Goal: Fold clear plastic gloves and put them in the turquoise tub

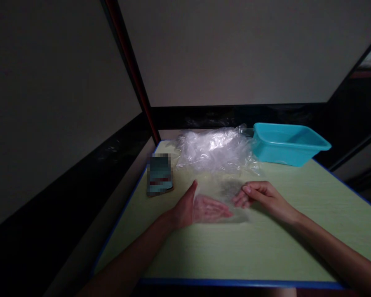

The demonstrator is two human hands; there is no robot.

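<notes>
A small clear plastic bag (239, 216) is held a little above the table, between my two hands. My left hand (188, 209) is at the bag's left side, its thumb raised outside and its fingers stretched flat. Those fingers show blurred through the film; whether they are inside the bag or behind it I cannot tell. With thumb and fingers pinched together, my right hand (256, 194) grips the bag's upper right part. Beyond the hands lies a heap of clear plastic bags (214, 148), crumpled and shiny.
At the back right of the pale green table (204, 251) stands a turquoise plastic basin (284, 150). A phone-like flat object (160, 175), partly pixelated, lies near the left edge. Walls (228, 53) border the table behind and on the left. The table's edge is blue.
</notes>
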